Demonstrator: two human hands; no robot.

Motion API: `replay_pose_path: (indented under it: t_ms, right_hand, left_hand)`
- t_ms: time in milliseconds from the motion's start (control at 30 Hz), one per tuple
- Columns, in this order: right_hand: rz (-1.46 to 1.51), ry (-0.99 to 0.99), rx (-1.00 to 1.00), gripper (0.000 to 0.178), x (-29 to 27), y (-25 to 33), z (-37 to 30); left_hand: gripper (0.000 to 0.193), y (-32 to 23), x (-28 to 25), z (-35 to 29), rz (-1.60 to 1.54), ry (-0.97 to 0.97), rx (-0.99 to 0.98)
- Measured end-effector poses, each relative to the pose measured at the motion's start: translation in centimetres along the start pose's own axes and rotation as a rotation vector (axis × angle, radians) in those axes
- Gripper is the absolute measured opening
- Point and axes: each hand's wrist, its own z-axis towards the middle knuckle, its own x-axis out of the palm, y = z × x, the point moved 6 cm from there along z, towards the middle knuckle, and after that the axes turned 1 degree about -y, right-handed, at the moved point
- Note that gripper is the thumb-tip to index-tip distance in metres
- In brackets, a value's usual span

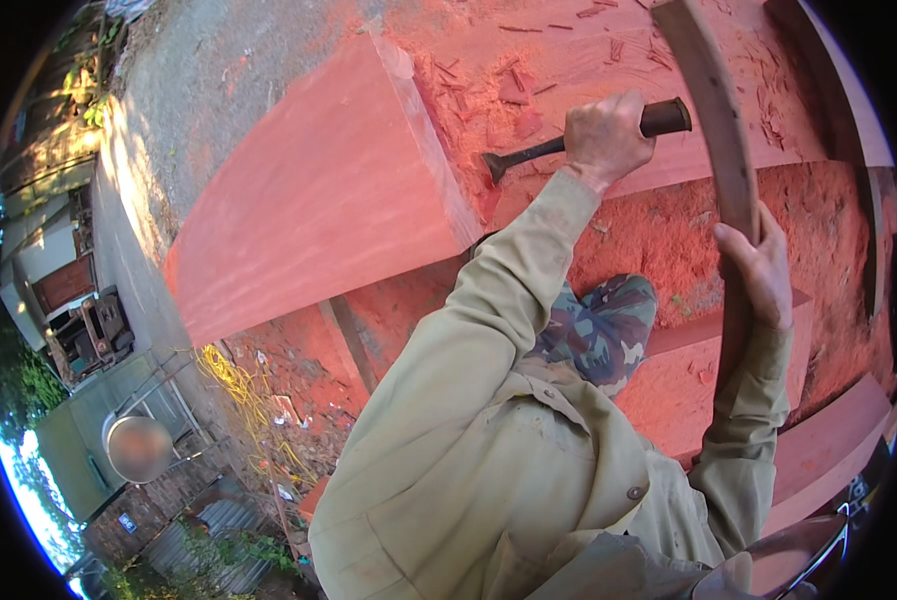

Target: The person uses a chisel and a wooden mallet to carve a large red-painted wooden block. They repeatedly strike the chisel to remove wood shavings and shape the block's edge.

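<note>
My left hand [608, 138] is wrapped round a chisel [530, 154] with a dark shaft and a dark handle end. Its blade tip points left, at the foot of a raised step on a large red timber [318, 190]. Right of that step lies a lower, rough-cut surface of the wood, strewn with chips [516, 88]. My right hand [761, 268] grips a long, slightly curved wooden bar [713, 110], held upright to the right of the chisel. The bar's upper end runs out at the top edge, apart from the chisel handle.
Reddish sawdust covers the ground [608, 235] beside my camouflage-trousered leg [603, 330]. More red beams [833, 440] lie at right. A tangled yellow cord [230, 385] lies at left, near a parked vehicle [98, 328] and a wall.
</note>
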Motion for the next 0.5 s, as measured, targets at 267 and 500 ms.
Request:
replay_pose_path:
  t_ms: [267, 500]
  right_hand:
    - [0.022, 0.153, -0.033, 0.039, 1.4, -1.8, 0.5]
    - [0.284, -0.096, 0.031, 0.032, 0.0, -2.2, 0.2]
  left_hand:
    - [0.02, 0.1, 0.4, 0.0, 0.004, 0.01, 0.026]
    - [0.018, 0.7, 0.9, -0.6, 0.037, 0.054, 0.001]
